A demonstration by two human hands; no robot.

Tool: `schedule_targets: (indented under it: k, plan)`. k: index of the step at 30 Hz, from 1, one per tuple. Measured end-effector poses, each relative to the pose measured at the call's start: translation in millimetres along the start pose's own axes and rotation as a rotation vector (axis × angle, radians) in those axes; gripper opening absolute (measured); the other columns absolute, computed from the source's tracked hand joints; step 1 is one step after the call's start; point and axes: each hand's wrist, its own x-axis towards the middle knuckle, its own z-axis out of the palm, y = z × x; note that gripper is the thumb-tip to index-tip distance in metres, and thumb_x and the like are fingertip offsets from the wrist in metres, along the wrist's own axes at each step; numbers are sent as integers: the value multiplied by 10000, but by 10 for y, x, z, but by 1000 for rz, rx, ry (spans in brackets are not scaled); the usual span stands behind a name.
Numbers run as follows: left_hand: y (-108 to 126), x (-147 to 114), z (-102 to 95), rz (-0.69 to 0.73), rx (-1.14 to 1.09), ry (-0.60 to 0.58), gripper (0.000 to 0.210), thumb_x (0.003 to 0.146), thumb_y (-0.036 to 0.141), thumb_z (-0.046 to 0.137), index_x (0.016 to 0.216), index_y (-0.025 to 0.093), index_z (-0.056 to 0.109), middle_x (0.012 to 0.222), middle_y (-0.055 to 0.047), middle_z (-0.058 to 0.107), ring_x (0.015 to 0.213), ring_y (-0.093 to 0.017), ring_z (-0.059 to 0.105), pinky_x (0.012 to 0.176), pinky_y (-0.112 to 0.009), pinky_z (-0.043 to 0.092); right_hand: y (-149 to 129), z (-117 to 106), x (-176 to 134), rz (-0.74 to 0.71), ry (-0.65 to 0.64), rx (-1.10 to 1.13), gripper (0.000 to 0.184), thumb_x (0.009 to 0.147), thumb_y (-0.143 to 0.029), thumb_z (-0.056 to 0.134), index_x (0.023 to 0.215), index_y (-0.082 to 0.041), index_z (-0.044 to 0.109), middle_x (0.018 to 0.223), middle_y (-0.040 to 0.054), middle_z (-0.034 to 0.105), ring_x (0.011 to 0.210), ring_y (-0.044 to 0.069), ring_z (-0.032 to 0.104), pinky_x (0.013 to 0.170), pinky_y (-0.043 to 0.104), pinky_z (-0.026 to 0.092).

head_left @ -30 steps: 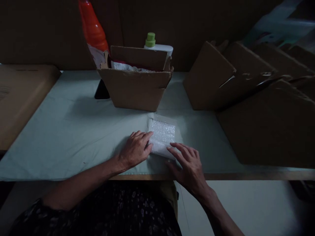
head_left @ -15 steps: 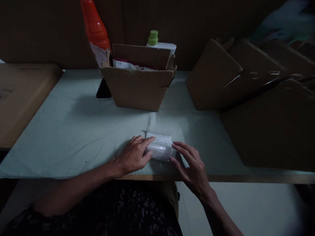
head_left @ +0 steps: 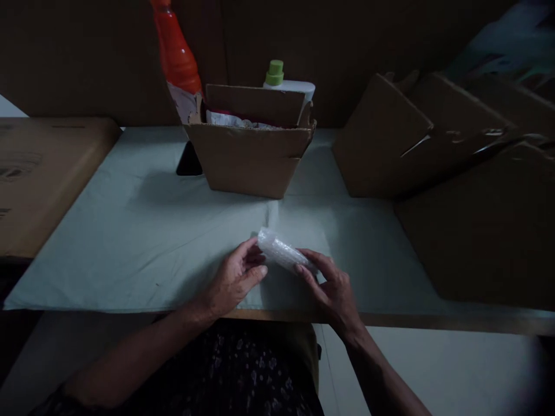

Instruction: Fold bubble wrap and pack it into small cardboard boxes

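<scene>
A small bundle of clear bubble wrap (head_left: 284,252) is tilted above the cloth near the table's front edge; what may be inside it cannot be made out. My right hand (head_left: 332,286) pinches its right end between thumb and fingers. At the bundle's left end, my left hand (head_left: 236,277) has its fingers curved and its thumb apart. The left fingertips come close to the wrap, and whether they touch it is hard to see.
Pale green cloth (head_left: 165,231) covers the table. Behind the hands stands a cardboard box (head_left: 251,162) with packets in it, near a red-orange bottle (head_left: 177,58), a green-capped white bottle (head_left: 274,74) and a dark phone-like object (head_left: 189,162). More cardboard boxes (head_left: 381,138) stand right; a flat carton (head_left: 56,185) lies left.
The bubble wrap lay flat under both hands; now its left end is raised and it is turned at a slant in my right hand. My left hand has come off its top.
</scene>
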Motion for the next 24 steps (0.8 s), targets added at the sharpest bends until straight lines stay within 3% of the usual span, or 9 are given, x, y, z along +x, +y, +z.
schedule_targets:
  k: [2,5,8,11,13,18,22,24]
  plan:
    - [-2,-19,77,-27,-136,-49,568,820,307,645,1341,132,498,1285,-149,651,1174,-246,636,1044,-406,514,-92,-14,-15,86,-79,118,241,981,-389,576,1114,-231,702,963,45,776,814,214,724,693,297,566]
    - [8,-14,158,-36,-177,-2,602,811,291,625,1372,137,471,1252,-128,670,1146,-240,638,1027,-398,523,-176,-37,-43,103,-138,177,239,983,-401,571,1071,-227,709,963,49,769,862,220,731,739,298,584]
    - [29,-31,157,6,-10,1,649,827,248,592,1448,157,427,1277,-120,668,1128,-239,647,1026,-405,531,-172,-108,-34,14,-65,105,275,962,-418,610,1156,-243,693,1200,94,721,1094,267,693,911,374,571]
    - [47,-71,128,102,235,-60,743,829,178,582,1534,190,348,1394,-129,623,1207,-255,628,1079,-417,507,-158,-215,34,-48,-103,111,523,940,-520,628,1401,-280,567,1280,110,682,1035,244,702,873,368,588]
    - [54,-84,121,158,335,-113,817,833,164,588,1582,197,263,1451,-139,592,1255,-265,615,1091,-413,506,-182,-269,106,-69,-188,133,591,916,-585,635,1423,-292,551,1220,95,714,974,232,711,823,346,597]
    - [108,-50,108,245,483,-189,873,812,145,584,1603,185,219,1541,-145,511,1357,-289,556,1156,-423,454,-338,-305,310,10,-389,74,318,928,-497,634,1113,-251,712,1054,64,761,950,237,717,865,362,581]
    - [241,-4,-40,291,542,-314,890,784,164,634,1591,199,258,1504,-130,555,1342,-281,574,1146,-404,462,-449,-376,498,-9,-523,16,285,883,-319,658,1158,-254,697,1048,50,757,944,231,706,872,366,572]
    - [389,82,-199,401,583,-276,866,806,270,695,1572,204,296,1446,-134,600,1307,-287,596,1114,-415,491,-488,-483,636,-35,-506,-2,263,883,-312,651,1132,-249,703,1029,53,757,917,226,708,841,351,575]
